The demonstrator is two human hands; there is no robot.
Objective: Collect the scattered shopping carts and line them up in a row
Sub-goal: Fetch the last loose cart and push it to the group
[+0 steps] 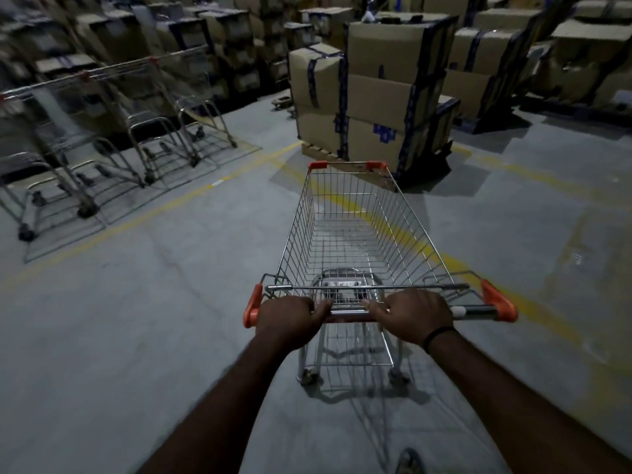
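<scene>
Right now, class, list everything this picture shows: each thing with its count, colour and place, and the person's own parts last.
cart: one, silver wire with orange corners, centre, empty, pointing at the boxes.
handle: one, metal bar with orange ends, near end of the cart.
parked carts: a blurred row, at least three, silver with red trim, far left.
boxes: many, brown cardboard with dark tape, stacked ahead and across the back.
pallet: one, pale wood, under the nearest stack.
floor lines: several, yellow, across the grey concrete.
wristband: one, black, right wrist.
shoe: one, dark, bottom edge.
left hand: gripping the handle's left part.
right hand: gripping the handle right of centre.
</scene>
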